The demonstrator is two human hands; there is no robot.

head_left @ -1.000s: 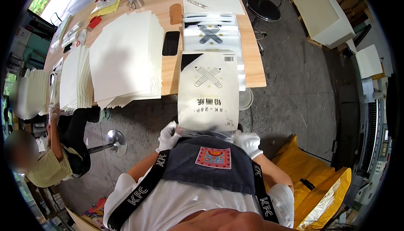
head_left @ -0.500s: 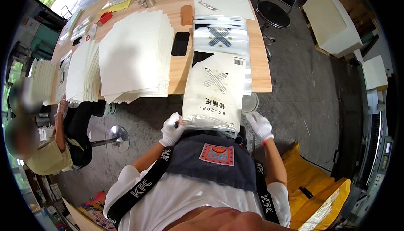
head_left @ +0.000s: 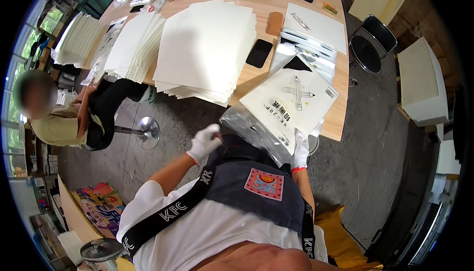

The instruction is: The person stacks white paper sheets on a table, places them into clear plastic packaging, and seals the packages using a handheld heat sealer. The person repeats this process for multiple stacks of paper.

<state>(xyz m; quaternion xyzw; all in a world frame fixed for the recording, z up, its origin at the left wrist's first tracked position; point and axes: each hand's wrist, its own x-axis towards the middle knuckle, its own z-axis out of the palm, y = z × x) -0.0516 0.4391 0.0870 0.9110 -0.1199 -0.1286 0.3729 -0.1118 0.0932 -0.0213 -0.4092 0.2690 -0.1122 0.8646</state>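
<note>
Slanting lengthwise toward the left hand (head_left: 205, 142) (curled, contents unclear), the paper pack (head_left: 290, 104) is being gripped by the nearer right hand (head_left: 300, 151).

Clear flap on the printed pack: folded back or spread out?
Spread out: the clear flap extends past the near edge of the printed pack. Cannot tell whether it's sealed.

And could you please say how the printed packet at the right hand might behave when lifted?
The printed packet is likely fairly stiff, since its face looks flat. Its clear plastic end would probably flop, being loose and wrinkled. Being shiny, it may slip against the gloved right hand.
</note>
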